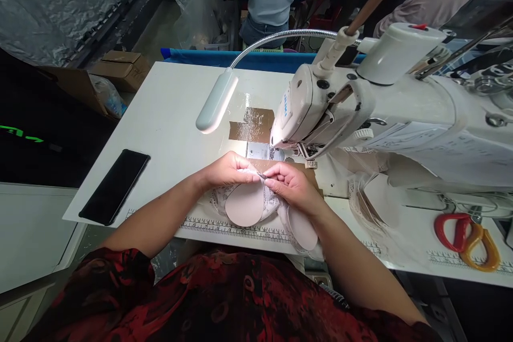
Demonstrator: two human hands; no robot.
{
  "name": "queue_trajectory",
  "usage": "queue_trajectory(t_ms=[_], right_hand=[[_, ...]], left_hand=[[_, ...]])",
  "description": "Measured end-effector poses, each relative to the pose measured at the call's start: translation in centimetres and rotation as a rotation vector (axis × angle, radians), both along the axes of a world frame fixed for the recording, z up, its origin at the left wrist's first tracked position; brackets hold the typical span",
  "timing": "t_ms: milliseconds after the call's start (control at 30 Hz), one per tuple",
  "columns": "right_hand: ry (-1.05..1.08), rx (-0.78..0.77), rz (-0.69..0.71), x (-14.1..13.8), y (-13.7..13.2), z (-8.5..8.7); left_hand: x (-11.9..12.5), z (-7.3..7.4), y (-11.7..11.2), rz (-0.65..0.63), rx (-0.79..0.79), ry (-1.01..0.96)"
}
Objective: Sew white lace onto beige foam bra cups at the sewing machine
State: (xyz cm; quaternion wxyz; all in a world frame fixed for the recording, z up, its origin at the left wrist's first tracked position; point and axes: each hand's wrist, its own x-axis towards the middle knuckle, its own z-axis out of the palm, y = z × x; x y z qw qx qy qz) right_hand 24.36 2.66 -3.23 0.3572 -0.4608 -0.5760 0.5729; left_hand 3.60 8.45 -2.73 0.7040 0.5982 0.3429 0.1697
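A pale bra (245, 206) with rounded cups and lace edging hangs from my hands at the table's front edge. My left hand (229, 170) pinches the lace edge between thumb and fingers. Close against it, my right hand (290, 184) is closed, thumb against forefinger, at the same edge. A small dark, thin item (262, 175) shows between the fingertips; its kind is too small to make out. Just beyond my hands is the needle area of a white sewing machine (298, 107), above its metal needle plate (258, 150).
A black phone (115, 187) lies on the left of the white table (172, 117). Over the table hangs a lamp (217, 100). More cup pieces (380, 197) are stacked at right, near scissors (467, 240) with red and orange handles. Two people are beyond the table.
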Motion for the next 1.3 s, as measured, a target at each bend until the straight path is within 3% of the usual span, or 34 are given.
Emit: queue_trajectory(t_ms=[400, 600, 700, 800, 1000, 1300], right_hand=[[-0.117, 0.076, 0.015, 0.0, 0.1, -0.3], [0.006, -0.063, -0.025, -0.5, 0.1, -0.3], [-0.059, -0.103, 0.046, -0.4, 0.2, -0.4], [-0.139, -0.108, 0.016, 0.0, 0.2, -0.4], [-0.137, -0.145, -0.046, 0.5, 0.1, -0.2], [-0.15, -0.127, -0.073, 0.5, 0.0, 0.0]], left_hand=[[0.4, 0.0, -0.1, -0.054, 0.067, 0.076], [0.6, -0.5, 0.1, -0.101, 0.068, -0.016], [0.0, -0.1, 0.7, -0.192, 0.007, -0.072], [-1.4, 0.5, 1.6, -0.236, -0.033, -0.008], [-3.6, 1.2, 2.6, -0.207, -0.03, 0.117], [-4.0, 2.0, 2.6, -0.108, 0.039, 0.166]])
